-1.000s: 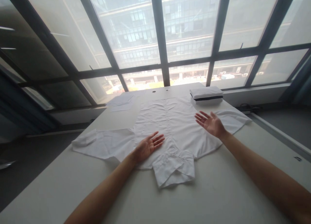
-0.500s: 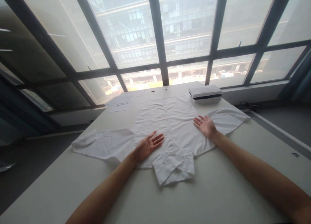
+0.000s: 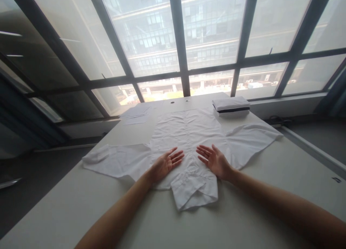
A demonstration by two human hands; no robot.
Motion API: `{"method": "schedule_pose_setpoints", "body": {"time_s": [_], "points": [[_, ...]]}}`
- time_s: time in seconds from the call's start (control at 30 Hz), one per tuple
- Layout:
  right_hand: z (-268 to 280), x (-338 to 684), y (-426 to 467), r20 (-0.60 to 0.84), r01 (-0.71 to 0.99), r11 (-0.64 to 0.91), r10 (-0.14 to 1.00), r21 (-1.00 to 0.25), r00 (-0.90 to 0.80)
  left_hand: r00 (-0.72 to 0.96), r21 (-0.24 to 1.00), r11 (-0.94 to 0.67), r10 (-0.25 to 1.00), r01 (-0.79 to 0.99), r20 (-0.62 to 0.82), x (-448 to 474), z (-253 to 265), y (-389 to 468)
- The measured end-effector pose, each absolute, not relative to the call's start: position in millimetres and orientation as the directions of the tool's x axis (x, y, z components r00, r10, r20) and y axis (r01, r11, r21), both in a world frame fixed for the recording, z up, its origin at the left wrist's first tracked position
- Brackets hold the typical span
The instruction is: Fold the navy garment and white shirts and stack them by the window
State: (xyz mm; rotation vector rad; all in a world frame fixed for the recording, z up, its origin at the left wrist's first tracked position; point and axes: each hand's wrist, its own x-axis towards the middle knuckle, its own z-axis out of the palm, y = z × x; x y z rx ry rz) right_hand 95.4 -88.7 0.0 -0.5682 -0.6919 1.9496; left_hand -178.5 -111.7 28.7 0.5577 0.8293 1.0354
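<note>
While the left hand [image 3: 164, 166] and right hand [image 3: 216, 161] are apart, palms up and gripping nothing, the white shirt [image 3: 186, 137] lies with its collar [image 3: 194, 191] toward the near edge of the table [image 3: 167, 223]; light outward strokes should flatten it best.

- pale counter [image 3: 243, 213], pretty big, running right up toward the glass
- neat folded stack [image 3: 231, 104] at the far right of it, mostly white with one dark layer sandwiched in the middle
- a few loose white sheets [image 3: 135, 116] over on the far left, kinda overlapping, look like paper
- little dark round spot [image 3: 172, 102] near the far edge
- huge window [image 3: 211, 29] with chunky dark frames, and an office-looking building [image 3: 151, 38] outside, lower part pretty blown out
- bluish curtain [image 3: 25, 112] on the left, another dark curtain [image 3: 334, 86] on the right
- grey floor [image 3: 319, 128], some dark cables [image 3: 278, 118] by the wall
</note>
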Motion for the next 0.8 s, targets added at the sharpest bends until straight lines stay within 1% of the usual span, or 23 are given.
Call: {"method": "schedule_pose_setpoints", "body": {"time_s": [0.2,0.33,0.4,0.47,0.53,0.57,0.63,0.7,0.8], "points": [[-6,142,-69,-0.207,-0.677,-0.366,0.929,-0.639,-0.307,0.267,0.729,0.433,0.902,-0.531,-0.341,-182,27,-113],[-6,175,-65,-0.211,-0.692,-0.291,0.957,-0.661,-0.201,0.252,0.751,0.416,0.909,-0.513,-0.331,-182,29,-113],[-6,181,-65,-0.208,-0.699,-0.259,0.965,-0.666,-0.158,0.244,0.760,0.384,0.923,-0.524,-0.298,-178,31,-116],[-5,181,-66,-0.210,-0.695,-0.259,0.965,-0.671,-0.157,0.262,0.747,0.342,0.937,-0.570,-0.230,-170,32,-123],[-5,179,-65,-0.212,-0.684,-0.277,0.961,-0.675,-0.180,0.332,0.722,0.348,0.927,-0.598,-0.173,-161,30,-130],[-5,178,-65,-0.217,-0.679,-0.286,0.958,-0.676,-0.187,0.382,0.717,0.382,0.908,-0.584,-0.173,-157,28,-133],[-5,177,-65,-0.230,-0.673,-0.296,0.955,-0.678,-0.188,0.467,0.717,0.476,0.853,-0.509,-0.235,-151,23,-136],[-4,177,-65,-0.243,-0.670,-0.300,0.953,-0.679,-0.180,0.500,0.717,0.543,0.809,-0.438,-0.308,-153,22,-135],[-4,179,-65,-0.248,-0.668,-0.304,0.952,-0.680,-0.180,0.508,0.730,0.563,0.791,-0.387,-0.341,-172,30,-129]]}}
